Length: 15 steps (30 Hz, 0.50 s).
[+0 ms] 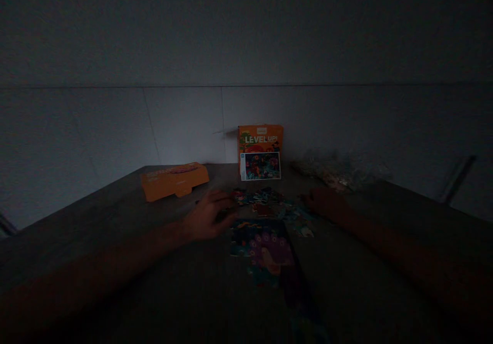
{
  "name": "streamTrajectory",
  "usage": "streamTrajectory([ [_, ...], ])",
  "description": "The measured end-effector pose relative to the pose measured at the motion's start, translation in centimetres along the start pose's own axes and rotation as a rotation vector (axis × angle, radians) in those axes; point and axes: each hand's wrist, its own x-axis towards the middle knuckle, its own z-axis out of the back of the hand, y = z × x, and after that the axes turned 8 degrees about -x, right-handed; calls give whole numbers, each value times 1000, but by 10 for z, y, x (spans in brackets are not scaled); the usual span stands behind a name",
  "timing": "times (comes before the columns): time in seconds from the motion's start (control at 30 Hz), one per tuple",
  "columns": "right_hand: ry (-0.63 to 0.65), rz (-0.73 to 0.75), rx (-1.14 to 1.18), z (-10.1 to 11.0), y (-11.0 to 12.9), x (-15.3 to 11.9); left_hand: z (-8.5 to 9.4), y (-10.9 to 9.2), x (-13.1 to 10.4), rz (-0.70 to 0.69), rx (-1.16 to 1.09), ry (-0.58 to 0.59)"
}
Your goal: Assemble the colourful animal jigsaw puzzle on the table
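A partly joined jigsaw picture (271, 251) with a purple, scalloped shape lies on the dark table in front of me. Beyond it is a heap of loose puzzle pieces (265, 197). My left hand (211, 214) is at the left of the heap and the picture's upper left corner, fingers apart and bent, with nothing visible in it. My right hand (321, 203) is at the right edge of the loose pieces; its fingers are dark and blurred, so their grip cannot be made out.
An orange box (260, 132) stands upright at the back, a reference picture card (262, 166) leaning on its front. An orange box part (175, 181) lies at the back left. Crumpled clear plastic bags (342, 172) lie at the back right, near the wall.
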Motion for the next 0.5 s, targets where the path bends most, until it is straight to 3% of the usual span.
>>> streamTrajectory([
  [0.07,2,5,3,-1,-1,2,7,24,2,306,106,-155],
  [0.17,10,-1,8,-2,-1,3,11,62,-2,460,163,-158],
  [0.3,18,-9,5,-2,-2,3,2,92,-11,524,112,-36],
  [0.5,5,3,8,-3,-2,2,-4,95,-14,514,57,-6],
])
